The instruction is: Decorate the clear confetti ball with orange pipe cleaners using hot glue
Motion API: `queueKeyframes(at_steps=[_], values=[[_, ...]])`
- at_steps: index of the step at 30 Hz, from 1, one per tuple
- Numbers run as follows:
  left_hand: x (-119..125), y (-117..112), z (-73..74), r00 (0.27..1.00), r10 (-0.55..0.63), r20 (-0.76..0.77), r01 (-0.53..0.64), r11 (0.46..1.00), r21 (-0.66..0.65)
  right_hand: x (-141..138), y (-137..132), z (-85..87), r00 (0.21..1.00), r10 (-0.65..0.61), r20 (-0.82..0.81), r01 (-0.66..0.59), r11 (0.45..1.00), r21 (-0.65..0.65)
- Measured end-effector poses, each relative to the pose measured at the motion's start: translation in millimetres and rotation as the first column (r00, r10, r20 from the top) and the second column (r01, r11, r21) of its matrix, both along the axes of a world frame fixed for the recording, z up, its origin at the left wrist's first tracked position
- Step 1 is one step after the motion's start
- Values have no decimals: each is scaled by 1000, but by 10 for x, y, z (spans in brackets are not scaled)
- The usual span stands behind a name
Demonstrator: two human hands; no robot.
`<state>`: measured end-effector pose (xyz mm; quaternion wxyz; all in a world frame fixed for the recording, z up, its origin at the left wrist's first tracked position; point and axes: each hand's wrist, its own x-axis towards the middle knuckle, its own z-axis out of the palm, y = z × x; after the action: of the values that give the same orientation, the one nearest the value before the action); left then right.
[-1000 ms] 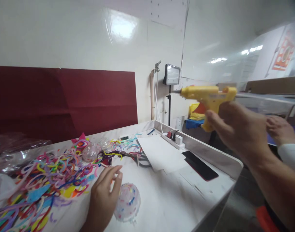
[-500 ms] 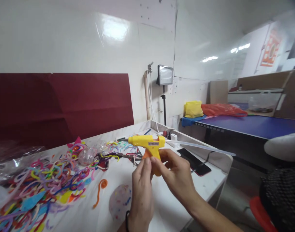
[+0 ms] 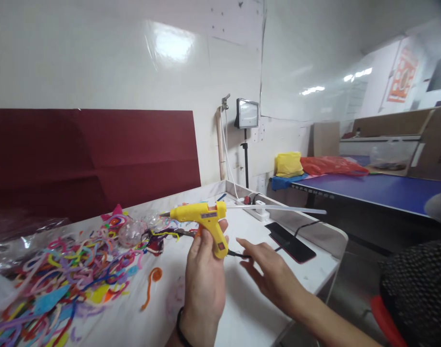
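My left hand (image 3: 203, 282) is closed around the handle of a yellow glue gun (image 3: 202, 218), held upright above the white table (image 3: 242, 308) with its nozzle pointing left. A long clear glue stick (image 3: 278, 209) juts from the gun's back toward the right. A black cord runs from the handle base. My right hand (image 3: 269, 275) hovers just right of the gun, fingers stretched out, holding nothing. A clear ball with coloured specks (image 3: 175, 299) lies on the table, mostly hidden behind my left hand. An orange curled pipe cleaner (image 3: 150, 284) lies to its left.
A heap of coloured pipe cleaners (image 3: 61, 279) covers the table's left side, with a clear ball (image 3: 130, 233) among them. A dark phone (image 3: 291, 243) and a power strip (image 3: 254, 209) sit near the right rim. A dark red board (image 3: 90, 154) leans on the wall. A blue table (image 3: 379, 188) stands beyond.
The glue gun passed from my right hand into my left hand and came down lower and leftward. My right hand let go and opened.
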<state>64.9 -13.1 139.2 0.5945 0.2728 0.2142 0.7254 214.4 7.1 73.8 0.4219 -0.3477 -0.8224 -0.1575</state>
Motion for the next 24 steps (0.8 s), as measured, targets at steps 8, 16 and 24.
queueKeyframes(at_steps=[8,16,24], values=[[-321,47,191,992,-4,124,-6,997,79,1626,472,71,908,-389,158,374,920,115],[-478,44,319,979,22,201,-40,995,87,2613,595,857,590,-803,85,807,589,-40],[-619,58,379,972,70,223,-99,987,124,2474,606,1953,476,-877,-61,751,441,-491]])
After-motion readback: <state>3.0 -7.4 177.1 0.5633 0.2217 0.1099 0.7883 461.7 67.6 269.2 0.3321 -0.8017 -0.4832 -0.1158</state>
